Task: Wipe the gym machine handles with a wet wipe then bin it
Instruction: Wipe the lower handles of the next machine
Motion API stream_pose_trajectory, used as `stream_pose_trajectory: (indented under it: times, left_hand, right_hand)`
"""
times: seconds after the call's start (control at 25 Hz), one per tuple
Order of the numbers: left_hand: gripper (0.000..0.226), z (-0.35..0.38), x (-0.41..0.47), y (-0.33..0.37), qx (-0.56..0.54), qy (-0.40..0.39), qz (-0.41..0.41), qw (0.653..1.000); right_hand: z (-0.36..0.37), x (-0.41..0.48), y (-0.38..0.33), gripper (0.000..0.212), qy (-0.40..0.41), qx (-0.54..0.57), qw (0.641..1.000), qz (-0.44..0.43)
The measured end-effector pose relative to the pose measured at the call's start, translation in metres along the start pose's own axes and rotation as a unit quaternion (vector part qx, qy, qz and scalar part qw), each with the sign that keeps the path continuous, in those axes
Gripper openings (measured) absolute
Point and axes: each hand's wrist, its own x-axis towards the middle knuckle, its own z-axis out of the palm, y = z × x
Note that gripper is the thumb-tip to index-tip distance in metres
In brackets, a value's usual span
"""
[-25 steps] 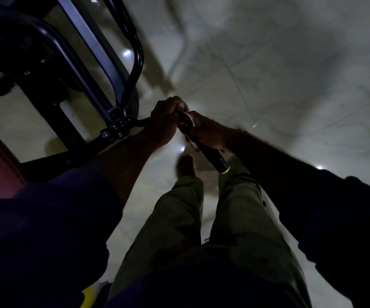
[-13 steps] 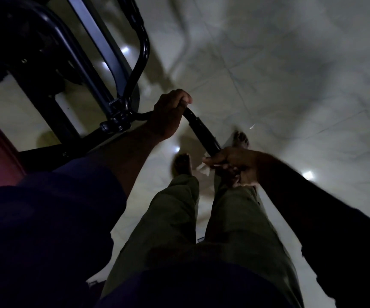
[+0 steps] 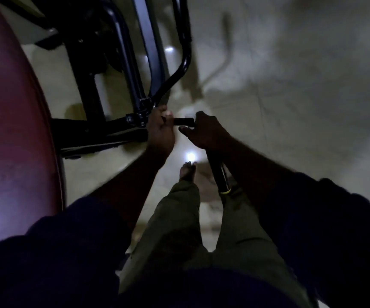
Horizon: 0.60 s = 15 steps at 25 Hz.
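Note:
A black gym machine handle (image 3: 183, 121) runs from a joint on the frame down toward me and ends in a yellow ring (image 3: 224, 191). My left hand (image 3: 160, 130) grips the handle right beside the joint. Just to its right, my right hand (image 3: 204, 132) curls over the handle, with the thumb sticking out toward the left hand. A short bare stretch of handle shows between the two hands. The wet wipe is hidden; it is not visible under the right hand in this dim, blurred frame.
A red padded seat (image 3: 12, 107) fills the left side. The black machine frame (image 3: 124, 52) and a curved bar (image 3: 185, 52) rise behind the hands. Below lie pale floor tiles (image 3: 291, 96), my olive trousers (image 3: 179, 218) and a bare foot (image 3: 187, 172).
My right hand has slid back up the handle from near its lower end to just beside the left hand. The white wipe seen in it earlier is now hidden. The view has shifted right.

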Motion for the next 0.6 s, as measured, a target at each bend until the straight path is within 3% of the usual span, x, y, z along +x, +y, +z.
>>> stream_pose_trajectory:
  times: [0.08,0.12,0.16,0.2,0.24,0.28,0.32,0.36,0.52,0.6]
  left_hand:
    - [0.029,-0.004,-0.016,-0.006,-0.010,0.042,-0.023,0.999]
    - [0.028,-0.002,-0.022,-0.005,-0.035,0.057,-0.045,0.997]
    - [0.030,0.000,-0.025,-0.002,-0.058,0.074,-0.070,0.993]
    - [0.030,0.001,-0.027,0.001,-0.080,0.081,-0.098,0.989]
    - [0.029,0.004,-0.030,0.001,-0.106,0.082,-0.120,0.984]
    - [0.029,0.013,-0.033,0.003,-0.133,0.084,-0.141,0.978]
    - [0.034,0.023,-0.034,0.006,-0.154,0.072,-0.157,0.973]
    - [0.039,0.030,-0.035,0.011,-0.183,0.076,-0.177,0.964]
    - [0.045,0.048,-0.024,0.029,-0.302,0.139,-0.259,0.907]
    - [0.055,0.053,-0.009,0.040,-0.333,0.188,-0.269,0.884]
  right_hand:
    - [-0.016,0.022,-0.003,0.051,-0.138,0.128,0.981,0.055]
    - [-0.025,0.023,-0.004,0.052,-0.214,0.230,0.942,0.119]
    - [-0.028,0.026,-0.001,0.053,-0.240,0.280,0.916,0.159]
    - [-0.027,0.029,-0.001,0.053,-0.228,0.282,0.917,0.165]
    - [-0.022,0.030,-0.002,0.051,-0.185,0.219,0.949,0.129]
    - [-0.019,0.026,-0.004,0.048,-0.109,0.105,0.986,0.072]
    - [-0.018,0.019,-0.003,0.044,-0.024,0.011,1.000,0.012]
    - [-0.019,0.014,-0.003,0.042,0.017,-0.040,0.999,-0.028]
    - [-0.048,0.019,-0.008,0.043,0.039,-0.044,0.996,-0.061]
    - [-0.077,0.034,-0.037,0.047,0.052,-0.097,0.984,-0.143]
